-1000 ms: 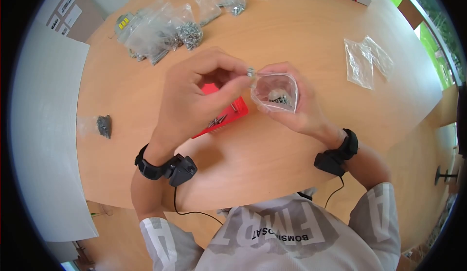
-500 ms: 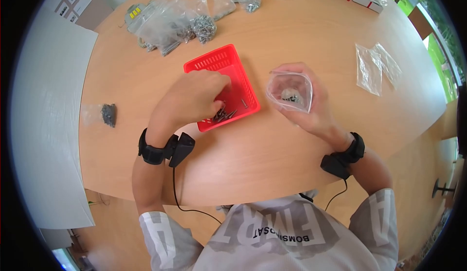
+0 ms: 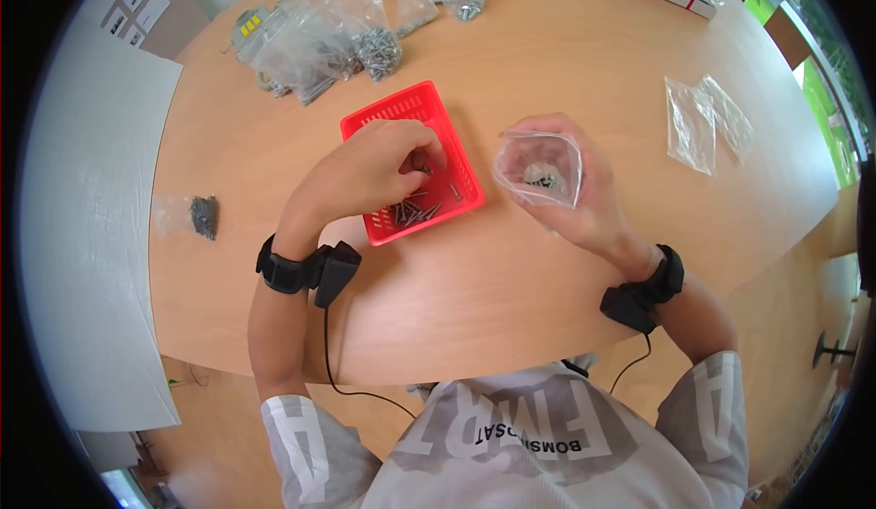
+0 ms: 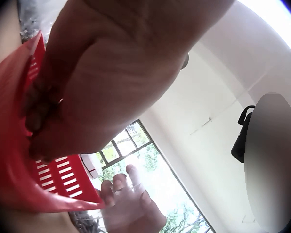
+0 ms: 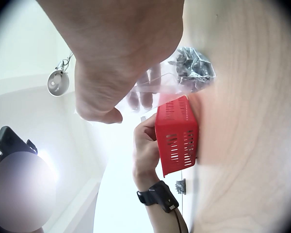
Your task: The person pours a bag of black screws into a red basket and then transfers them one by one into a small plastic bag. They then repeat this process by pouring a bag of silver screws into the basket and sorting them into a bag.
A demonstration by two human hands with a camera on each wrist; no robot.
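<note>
Here the left hand (image 3: 370, 176) curls its fingers down among the dark screws (image 3: 415, 209) in the red basket (image 3: 394, 112); whether they pinch one cannot be told. Beside it, right hand (image 3: 584, 200) fingers wrap the open clear bag (image 3: 537, 173), held above the wooden table (image 3: 511, 281).

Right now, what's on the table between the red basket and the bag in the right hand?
Only bare tabletop separates the red basket from the clear bag, seen from the head view.
</note>
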